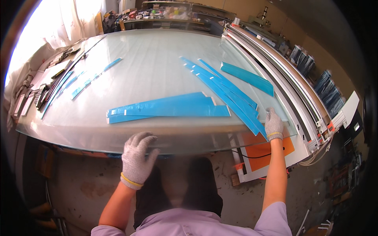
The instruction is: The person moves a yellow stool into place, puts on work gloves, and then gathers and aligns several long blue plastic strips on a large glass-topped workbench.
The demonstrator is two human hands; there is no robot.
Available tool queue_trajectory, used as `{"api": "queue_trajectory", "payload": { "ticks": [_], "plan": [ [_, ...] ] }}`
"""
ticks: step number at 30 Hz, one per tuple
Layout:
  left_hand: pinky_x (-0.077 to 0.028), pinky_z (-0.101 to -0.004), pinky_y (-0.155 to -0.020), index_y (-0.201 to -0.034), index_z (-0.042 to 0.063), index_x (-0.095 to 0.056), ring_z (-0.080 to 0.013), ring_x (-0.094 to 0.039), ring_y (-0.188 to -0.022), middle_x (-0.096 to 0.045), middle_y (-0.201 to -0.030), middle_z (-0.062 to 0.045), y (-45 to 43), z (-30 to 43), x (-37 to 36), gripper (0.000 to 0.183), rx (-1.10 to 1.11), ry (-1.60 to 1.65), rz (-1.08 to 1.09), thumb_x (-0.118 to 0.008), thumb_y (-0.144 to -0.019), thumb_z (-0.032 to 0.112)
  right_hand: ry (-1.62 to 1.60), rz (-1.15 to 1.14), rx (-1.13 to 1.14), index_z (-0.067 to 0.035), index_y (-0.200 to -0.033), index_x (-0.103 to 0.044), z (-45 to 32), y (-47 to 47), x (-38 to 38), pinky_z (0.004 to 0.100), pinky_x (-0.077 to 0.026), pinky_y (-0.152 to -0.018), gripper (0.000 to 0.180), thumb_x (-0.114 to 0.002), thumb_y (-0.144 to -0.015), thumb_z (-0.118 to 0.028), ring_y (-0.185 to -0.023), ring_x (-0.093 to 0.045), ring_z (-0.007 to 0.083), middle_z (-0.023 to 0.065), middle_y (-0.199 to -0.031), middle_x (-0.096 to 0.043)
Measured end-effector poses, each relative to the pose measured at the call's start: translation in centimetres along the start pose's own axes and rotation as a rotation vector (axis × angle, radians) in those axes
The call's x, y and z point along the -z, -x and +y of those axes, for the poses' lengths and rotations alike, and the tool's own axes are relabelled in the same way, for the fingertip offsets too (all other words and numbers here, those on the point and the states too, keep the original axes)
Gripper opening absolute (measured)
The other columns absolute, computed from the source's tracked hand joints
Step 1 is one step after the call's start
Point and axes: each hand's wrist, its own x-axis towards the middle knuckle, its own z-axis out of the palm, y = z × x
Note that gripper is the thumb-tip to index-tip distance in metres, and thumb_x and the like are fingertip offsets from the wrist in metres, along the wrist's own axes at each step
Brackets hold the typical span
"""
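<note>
My left hand (138,160), in a grey knit glove with a yellow cuff, is over the front edge of a large glass tabletop (153,59). Its fingers are apart and hold nothing. Further right, my gloved right hand (274,125) is above the glass, beside the near ends of a fan of long blue film-covered strips (233,96). Its palm side is hidden, so I cannot tell whether it grips anything. Between the hands, a second overlapping bunch of blue strips (168,107) lies on the glass. A wider teal strip (248,77) rests beyond the right hand.
A long machine with metal rollers (277,62) runs along the right side. At left are narrow blue strips (85,85), a calculator (40,96) and dark rods. Cluttered shelves (165,16) stand behind. An orange panel (265,152) and a black cable sit under the right front corner.
</note>
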Motion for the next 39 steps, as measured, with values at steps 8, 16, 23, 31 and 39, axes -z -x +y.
{"api": "queue_trajectory", "payload": {
  "ticks": [8, 16, 23, 31, 39],
  "plan": [
    [-0.048, -0.0453, -0.097, -0.112, 0.008, -0.069, -0.0364, -0.06, -0.112, -0.067, -0.118, -0.012, -5.9, -3.9, 1.5, 0.027, -0.08, -0.09, -0.175, -0.07, -0.087, 0.018, 0.308, -0.206, 0.032, -0.01, -0.126, -0.059, 5.1, 0.3, -1.9, 0.0495, -0.056, -0.086, 0.033, -0.061, -0.094, -0.017, -0.099, -0.069, 0.0391, 0.0176, -0.114, -0.068],
    [-0.031, -0.0526, -0.121, -0.157, 0.022, -0.037, -0.0412, -0.035, -0.147, -0.036, -0.161, -0.016, -13.1, -6.7, -2.5, 0.061, -0.063, -0.509, -0.594, -0.056, -0.101, 0.039, -0.09, 0.205, 0.117, -0.007, -0.107, -0.064, -0.2, 3.0, -0.1, 0.047, -0.056, -0.079, 0.018, -0.063, -0.093, -0.019, -0.094, -0.068, 0.0386, 0.0164, -0.107, -0.066],
    [-0.021, -0.0539, -0.125, -0.16, 0.032, -0.03, -0.0426, -0.022, -0.152, -0.021, -0.168, -0.013, -10.6, -6.9, -1.2, 0.059, -0.212, -0.517, -0.823, -0.047, -0.104, 0.041, -0.804, -0.066, -0.091, 0.003, -0.081, -0.064, -4.8, 11.9, 1.2, 0.0263, -0.039, -0.054, 0.022, -0.066, -0.096, -0.014, -0.059, -0.046, 0.0053, 0.001, -0.064, -0.054],
    [-0.024, -0.0582, -0.122, -0.147, 0.03, -0.054, -0.047, -0.026, -0.149, -0.035, -0.162, -0.016, -7.2, -6.1, 0.8, 0.058, -0.34, -0.344, -0.693, -0.067, -0.091, 0.025, -1.354, -0.429, -0.387, 0.003, -0.099, -0.068, -6.3, 17.4, -1.5, 0.0225, -0.045, -0.047, 0.032, -0.07, -0.097, -0.029, -0.052, -0.062, 0.0109, 0.0076, -0.072, -0.068],
    [-0.03, -0.0556, -0.121, -0.14, 0.016, -0.059, -0.0405, -0.033, -0.147, -0.046, -0.155, -0.011, -5.0, 0.0, -3.2, 0.067, -0.224, -0.218, -0.455, -0.08, -0.077, 0.02, -1.502, -0.442, -0.466, 0.0, -0.094, -0.067, -10.7, 17.8, 0.6, 0.0233, -0.048, -0.058, 0.01, -0.065, -0.095, -0.009, -0.063, -0.061, 0.0101, 0.0045, -0.075, -0.067]
  ]
}}
